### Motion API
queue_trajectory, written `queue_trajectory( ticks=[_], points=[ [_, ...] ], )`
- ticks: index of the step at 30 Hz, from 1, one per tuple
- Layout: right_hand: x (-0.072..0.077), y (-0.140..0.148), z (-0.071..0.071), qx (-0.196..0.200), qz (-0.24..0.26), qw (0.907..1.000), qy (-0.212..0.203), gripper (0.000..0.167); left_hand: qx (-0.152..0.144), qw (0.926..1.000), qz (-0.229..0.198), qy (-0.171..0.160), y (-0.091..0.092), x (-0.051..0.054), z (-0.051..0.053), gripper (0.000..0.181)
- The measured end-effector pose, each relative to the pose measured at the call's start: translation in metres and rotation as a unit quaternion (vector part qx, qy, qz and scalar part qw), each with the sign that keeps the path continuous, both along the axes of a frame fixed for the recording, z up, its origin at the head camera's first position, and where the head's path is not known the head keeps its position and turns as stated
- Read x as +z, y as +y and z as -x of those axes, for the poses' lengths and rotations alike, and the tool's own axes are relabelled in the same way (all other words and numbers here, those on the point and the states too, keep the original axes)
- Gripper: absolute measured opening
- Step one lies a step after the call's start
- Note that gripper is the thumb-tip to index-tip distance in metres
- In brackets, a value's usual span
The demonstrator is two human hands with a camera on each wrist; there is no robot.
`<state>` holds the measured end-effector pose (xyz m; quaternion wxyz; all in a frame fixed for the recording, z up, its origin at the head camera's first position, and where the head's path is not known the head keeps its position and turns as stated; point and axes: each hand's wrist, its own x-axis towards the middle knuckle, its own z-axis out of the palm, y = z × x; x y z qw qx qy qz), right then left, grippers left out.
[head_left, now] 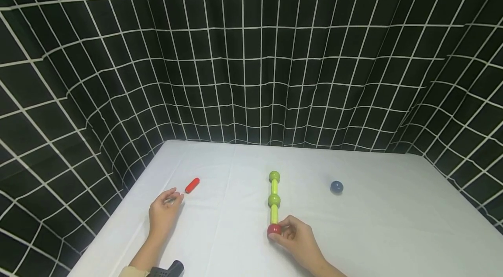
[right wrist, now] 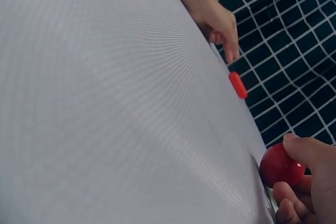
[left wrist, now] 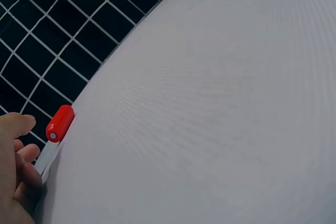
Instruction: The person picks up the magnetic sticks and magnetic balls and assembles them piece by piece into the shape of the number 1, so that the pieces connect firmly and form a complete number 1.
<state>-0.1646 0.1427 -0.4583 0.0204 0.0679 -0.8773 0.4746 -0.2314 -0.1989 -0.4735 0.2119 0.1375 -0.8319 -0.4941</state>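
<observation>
right hand point(head_left: 298, 240): grip pinches red ball point(head_left: 273, 230) at near end of green ball-and-rod chain point(head_left: 274, 214) | left hand point(head_left: 163, 216): grip loosely curved, slightly parted, holds nothing | red rod point(head_left: 192, 185): lies on tabletop point(head_left: 232, 242) just beyond left fingertips, rightward; long axis slants away-right; left hand nearer

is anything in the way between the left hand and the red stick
Nothing visible: only a narrow strip of bare white tabletop separates the left hand from the red stick. The green pieces lie well off to the right.
</observation>
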Motion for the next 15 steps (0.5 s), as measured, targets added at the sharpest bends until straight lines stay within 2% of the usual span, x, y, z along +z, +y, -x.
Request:
queue_trajectory(
  ticks=[5,10,15],
  points=[
    [0.0005,-0.0017,0.0002,0.004,0.006,1.0,-0.004,0.035,-0.019,0.9996,0.013,-0.014,-0.001,-0.0022,0.0006,0.041],
    [0.0007,-0.0018,0.0009,0.004,0.002,1.0,-0.003,0.035,-0.034,0.999,0.027,-0.013,-0.0003,-0.0022,0.0025,0.044],
    [0.0011,-0.0025,0.0009,0.003,0.002,1.0,-0.004,0.035,-0.03,0.9978,0.06,-0.004,0.0015,-0.0009,0.0047,0.042]
  ],
)
